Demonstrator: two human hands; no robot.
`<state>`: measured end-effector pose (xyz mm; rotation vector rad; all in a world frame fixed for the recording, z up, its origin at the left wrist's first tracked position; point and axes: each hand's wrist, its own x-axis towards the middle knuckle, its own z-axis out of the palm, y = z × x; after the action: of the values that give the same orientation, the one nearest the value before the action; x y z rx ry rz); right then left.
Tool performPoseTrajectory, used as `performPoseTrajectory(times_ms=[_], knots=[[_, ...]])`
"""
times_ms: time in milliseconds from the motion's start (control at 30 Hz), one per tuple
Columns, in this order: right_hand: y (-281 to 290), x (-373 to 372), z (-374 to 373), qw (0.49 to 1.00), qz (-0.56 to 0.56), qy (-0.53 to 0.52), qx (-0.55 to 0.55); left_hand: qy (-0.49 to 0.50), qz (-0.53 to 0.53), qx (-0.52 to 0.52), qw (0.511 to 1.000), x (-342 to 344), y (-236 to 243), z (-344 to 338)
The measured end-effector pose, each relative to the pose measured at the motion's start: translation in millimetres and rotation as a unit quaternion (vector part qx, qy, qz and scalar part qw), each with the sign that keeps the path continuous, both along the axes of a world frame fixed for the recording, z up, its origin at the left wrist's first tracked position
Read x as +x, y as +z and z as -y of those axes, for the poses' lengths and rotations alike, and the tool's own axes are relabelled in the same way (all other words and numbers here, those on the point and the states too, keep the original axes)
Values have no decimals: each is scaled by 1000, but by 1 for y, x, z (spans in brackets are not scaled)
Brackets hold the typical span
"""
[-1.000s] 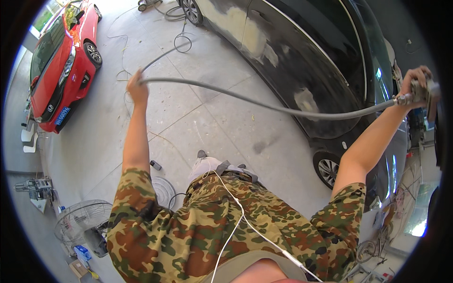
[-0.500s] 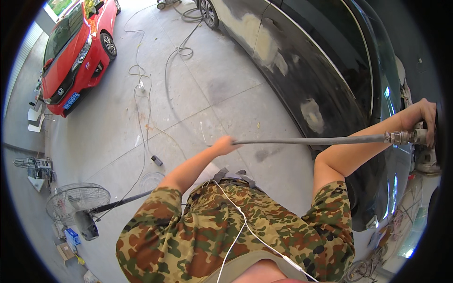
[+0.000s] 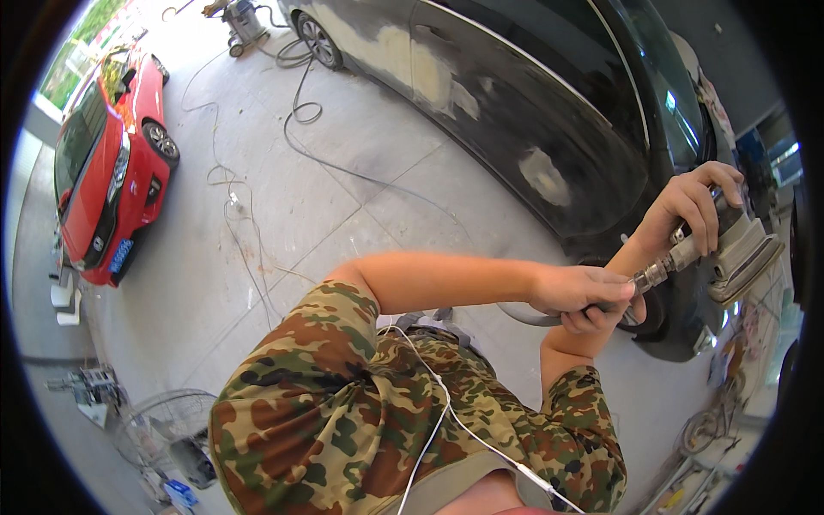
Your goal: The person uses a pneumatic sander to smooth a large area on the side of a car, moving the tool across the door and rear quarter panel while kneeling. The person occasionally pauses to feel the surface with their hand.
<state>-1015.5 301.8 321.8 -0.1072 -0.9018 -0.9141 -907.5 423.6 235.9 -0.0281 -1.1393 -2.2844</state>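
Note:
My right hand (image 3: 695, 202) is wrapped round the body of a sander (image 3: 745, 259), held up at the right with its flat, pale pad tilted outward. From the sander's back end runs a metal coupling (image 3: 652, 275) joined to a grey hose (image 3: 524, 318). My left hand (image 3: 579, 296) is closed on the hose just behind that coupling, its arm reaching across my body. The black car (image 3: 592, 163) stands beyond both hands, with pale sanded or filled patches (image 3: 544, 176) along its side. The sander's pad is apart from the car's side panel.
A red car (image 3: 116, 172) is parked at the left. Hose and cable loops (image 3: 300, 112) lie on the grey floor (image 3: 369, 197), leading toward a wheeled machine (image 3: 243, 26). A standing fan (image 3: 163, 429) is at lower left. Assorted parts (image 3: 708, 429) lie at lower right.
My right hand has brought the sander inward from the far right and tilted it. My left hand has moved right along the hose to the coupling. The view has shifted slightly.

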Motion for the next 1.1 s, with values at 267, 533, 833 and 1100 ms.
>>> performPoseTrajectory(times_ms=[267, 533, 833, 1100], knots=[[-136, -54, -108, 805, -444, -393, 8, 400, 254, -293, 830, -27, -32, 14], [-191, -89, -189, 499, -547, -567, 362, 298, 390, -575, 655, -54, -123, 35], [-233, -220, -286, 427, -417, -507, 622, 39, 341, -606, 718, -51, -200, 22], [-136, -460, -364, 428, -323, -721, 440, 14, 685, -498, 531, 293, -297, 150]])
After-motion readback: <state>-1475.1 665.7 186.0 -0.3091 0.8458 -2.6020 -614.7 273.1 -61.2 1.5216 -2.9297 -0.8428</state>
